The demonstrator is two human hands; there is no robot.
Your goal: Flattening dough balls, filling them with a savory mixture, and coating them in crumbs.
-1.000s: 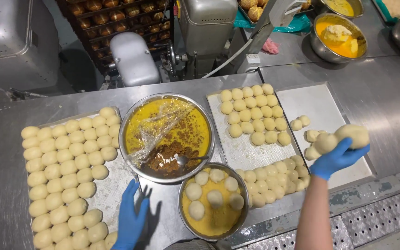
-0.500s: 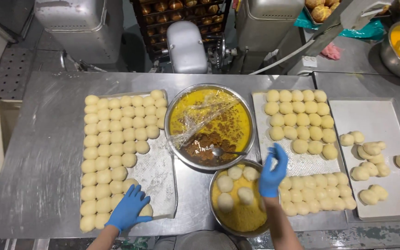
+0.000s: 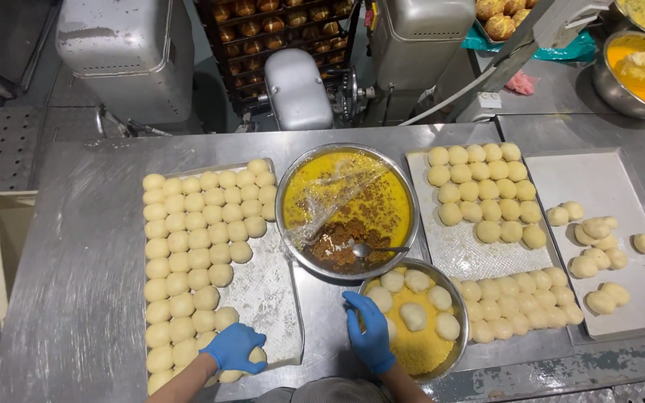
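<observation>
Dough balls go from tray to crumb bowl; most are not coated yet.

The left hand [image 3: 233,348] is closed over a ball at the 6 o'clock end of the left tray [image 3: 263,298], which is full along its 9 o'clock side. The right hand [image 3: 369,333] curls on the 9 o'clock rim of the crumb bowl [image 3: 458,310], gripping nothing I can see; about seven balls [image 3: 414,315] lie inside. At 3 o'clock, the far tray [image 3: 636,186] holds only a small group, so I judge much work is left.
</observation>
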